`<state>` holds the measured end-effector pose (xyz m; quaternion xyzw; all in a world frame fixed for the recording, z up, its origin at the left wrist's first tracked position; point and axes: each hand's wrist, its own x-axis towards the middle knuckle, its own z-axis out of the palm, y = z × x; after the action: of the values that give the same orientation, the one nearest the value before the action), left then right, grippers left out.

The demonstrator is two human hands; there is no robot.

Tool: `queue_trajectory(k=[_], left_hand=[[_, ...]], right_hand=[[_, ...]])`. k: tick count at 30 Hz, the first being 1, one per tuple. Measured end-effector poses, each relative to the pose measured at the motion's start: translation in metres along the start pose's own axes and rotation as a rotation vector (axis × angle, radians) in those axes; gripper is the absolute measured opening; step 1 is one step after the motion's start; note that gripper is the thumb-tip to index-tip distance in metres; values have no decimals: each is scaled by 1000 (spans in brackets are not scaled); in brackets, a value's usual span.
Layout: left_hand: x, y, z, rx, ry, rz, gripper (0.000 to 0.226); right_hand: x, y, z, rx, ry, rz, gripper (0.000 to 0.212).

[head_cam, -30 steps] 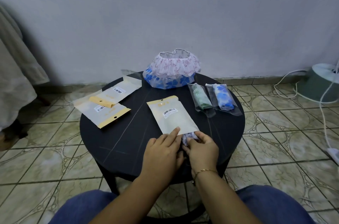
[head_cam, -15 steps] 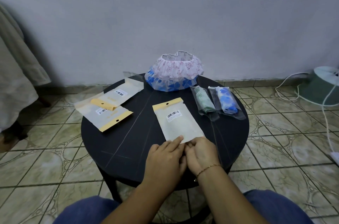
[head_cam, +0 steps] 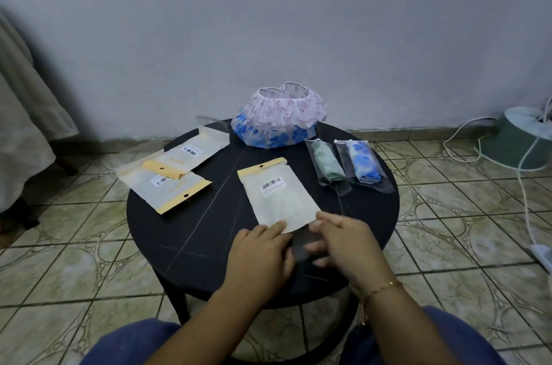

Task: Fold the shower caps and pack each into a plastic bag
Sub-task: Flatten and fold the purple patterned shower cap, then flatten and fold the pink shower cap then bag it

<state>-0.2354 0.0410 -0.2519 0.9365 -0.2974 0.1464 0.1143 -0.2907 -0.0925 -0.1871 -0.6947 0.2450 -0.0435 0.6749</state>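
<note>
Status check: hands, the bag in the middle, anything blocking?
Left hand flat on bag's near edge. Right hand blurred at its mouth. Middle bag lies flat on table. Nothing in the way.

Light dim, even, cool; source not visible. Wall (head_cam: 268, 21) shades darker toward the left corners. Soft shadow on wall behind the hanging cloth (head_cam: 27, 113). Faint sheen on the dark table (head_cam: 167, 230), showing scratch lines. Right hand (head_cam: 343, 242) motion-blurred, fingers smeared; left hand (head_cam: 257, 254) slightly soft. Wide-angle bending at edges: floor tiles (head_cam: 59, 275) curve. Overall slightly soft, low contrast.
</note>
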Motion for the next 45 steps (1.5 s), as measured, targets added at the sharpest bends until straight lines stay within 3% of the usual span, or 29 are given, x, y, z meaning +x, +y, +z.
queue_trajectory(k=[2,4,7,11,16,21,26,31,34,37,41,42,45], left_hand=[[2,-3,-3,-40,-12,-44,28],[6,-5,-5,-87,-13,-67,32],[15,-7,-2,-101,-11,-96,48],[31,-10,2,-101,-108,-134,80],[55,-6,8,-150,-219,-120,53],[64,-8,11,-208,-218,-101,58],[63,-18,5,-249,-106,-96,83],[97,-38,-12,-180,-79,-107,61],[133,-48,-20,-339,-10,-233,60],[175,-56,-26,-874,35,-564,55],[223,-57,-33,-1493,114,-964,26],[232,-56,-33,-1570,124,-1024,21],[255,-62,-25,-1676,118,-1098,35]], right_hand=[[12,4,-1,-502,109,-312,33],[26,9,3,-883,59,-539,39],[48,17,13,-1166,-120,-583,43],[71,19,16,-1216,-121,-506,46],[86,16,16,-1186,-61,-415,48],[93,11,19,-1180,92,-475,43],[94,0,31,-1147,220,-656,45],[116,-24,34,-1175,203,-622,36],[148,-45,32,-942,193,-570,38],[181,-69,30,-428,156,-395,38],[225,-84,32,119,171,-93,33],[234,-87,32,251,164,-24,34],[256,-91,31,461,122,103,48]])
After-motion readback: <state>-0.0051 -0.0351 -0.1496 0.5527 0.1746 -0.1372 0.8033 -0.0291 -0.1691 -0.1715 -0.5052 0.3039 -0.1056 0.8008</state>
